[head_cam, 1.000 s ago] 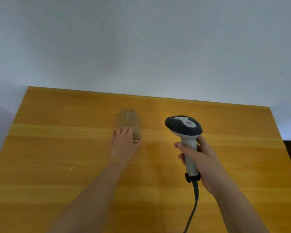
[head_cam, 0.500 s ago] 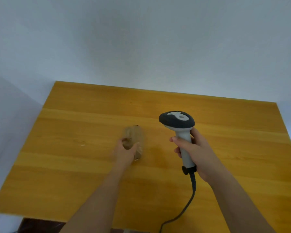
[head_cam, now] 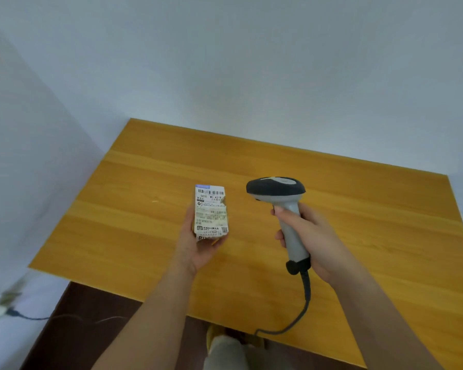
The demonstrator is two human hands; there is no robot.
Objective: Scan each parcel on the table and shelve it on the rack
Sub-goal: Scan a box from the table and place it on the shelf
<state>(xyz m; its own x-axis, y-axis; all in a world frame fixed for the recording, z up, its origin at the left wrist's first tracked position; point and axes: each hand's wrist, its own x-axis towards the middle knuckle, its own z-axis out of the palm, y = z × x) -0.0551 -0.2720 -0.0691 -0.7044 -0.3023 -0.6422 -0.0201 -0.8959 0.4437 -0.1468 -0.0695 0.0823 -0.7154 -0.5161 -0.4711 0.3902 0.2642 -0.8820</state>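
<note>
A: What's around the task things?
B: One wooden table (head_cam: 134, 209), pushed against a pale wall (head_cam: 225, 62) along its far edge; dark floor (head_cam: 91, 316) shows past the near left corner; a thin dark wire (head_cam: 30, 317) trails on that floor by the left wall, its end blurred; a trouser leg (head_cam: 225, 353) and a bit of yellow footwear (head_cam: 211, 333) show below the near edge.

A: Counts?
B: One parcel (head_cam: 211, 212); one scanner (head_cam: 278, 193); two hands; nothing else lies on the tabletop.

A: Where's the parcel, and what's the left hand doing?
B: Small box held above the middle of the table, label side up, barcode toward the far edge; the left hand (head_cam: 198, 244) cradles its near end, fingers and thumb wrapped round the sides.

A: Right hand?
B: The right hand (head_cam: 310, 236) grips the scanner's grey handle, dark head pointing left, just beside the parcel but apart; one coiled cable (head_cam: 302, 300) drops from the handle over the near edge.

A: Anything blocking? Containers?
B: Clear gap between scanner head and label; the box is closed, contents can't be told.
</note>
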